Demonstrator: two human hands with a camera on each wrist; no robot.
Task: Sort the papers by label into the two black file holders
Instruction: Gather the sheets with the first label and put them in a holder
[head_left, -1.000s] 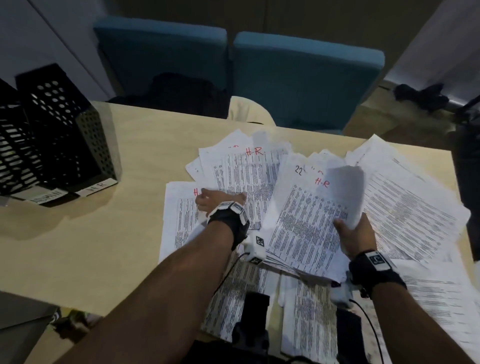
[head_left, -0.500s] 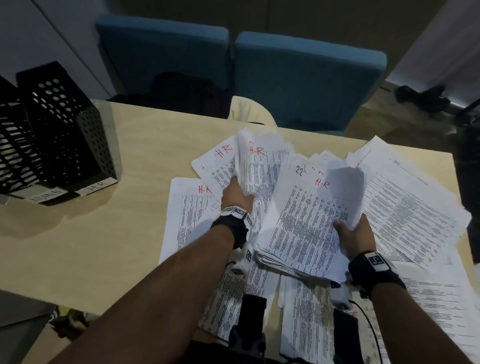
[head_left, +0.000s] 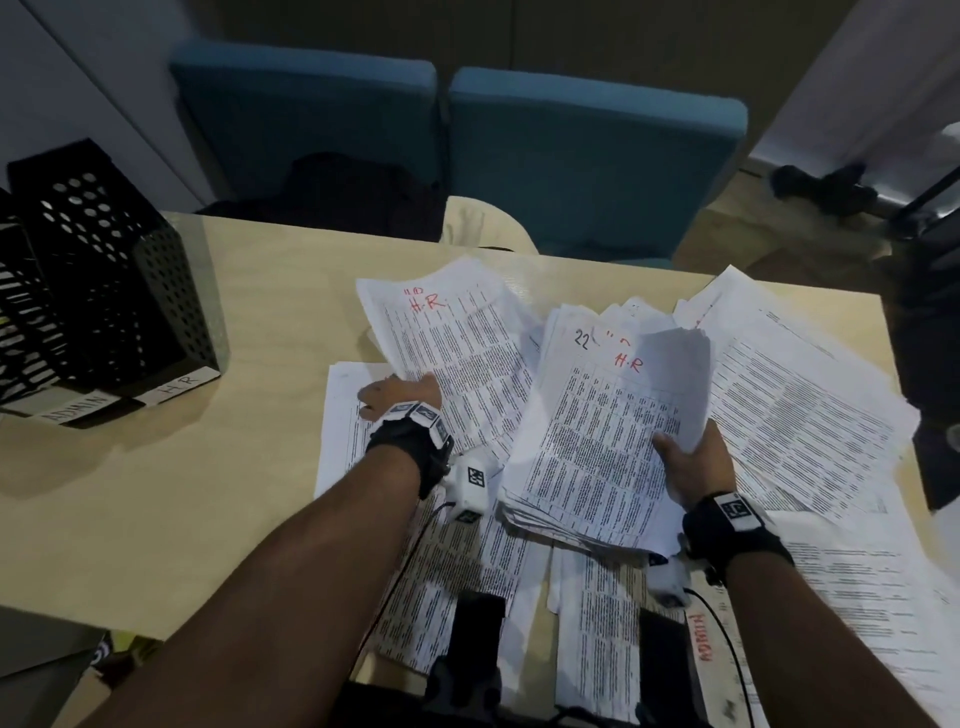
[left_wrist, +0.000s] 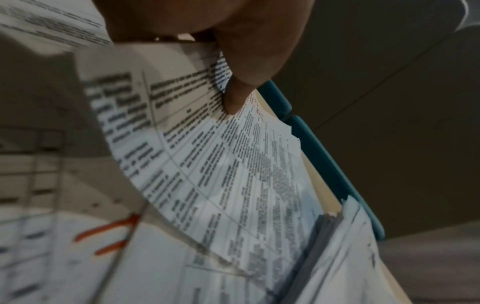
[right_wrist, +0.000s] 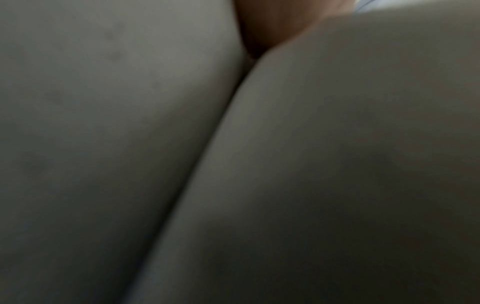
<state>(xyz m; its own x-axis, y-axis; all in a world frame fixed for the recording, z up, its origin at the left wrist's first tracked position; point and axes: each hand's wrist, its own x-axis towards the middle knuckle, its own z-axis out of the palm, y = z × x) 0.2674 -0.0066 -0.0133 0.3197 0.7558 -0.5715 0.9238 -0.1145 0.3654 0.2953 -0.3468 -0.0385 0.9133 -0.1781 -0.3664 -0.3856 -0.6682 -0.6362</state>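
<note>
My left hand (head_left: 400, 392) pinches a printed sheet marked "H.R" in red (head_left: 457, 343) at its lower left corner and holds it lifted above the pile; in the left wrist view the thumb (left_wrist: 246, 61) presses on that sheet (left_wrist: 233, 174). My right hand (head_left: 693, 457) grips a thick stack of papers (head_left: 602, 431), its top sheet marked "22" and "H.R". Two black perforated file holders stand at the left: one labelled HR (head_left: 119, 270), one labelled ADMIN (head_left: 21, 322). The right wrist view shows only blurred paper (right_wrist: 130, 144).
Loose printed sheets (head_left: 810, 426) cover the right and near part of the light wooden table (head_left: 156, 493). A sheet marked ADMIN (head_left: 706, 639) lies near the front edge. Two teal chairs (head_left: 587, 156) stand behind the table. Dark objects sit at the right edge.
My left hand took hold of an "H.R" sheet from the pile and lifted it up and leftward. The right hand kept its stack almost still.
</note>
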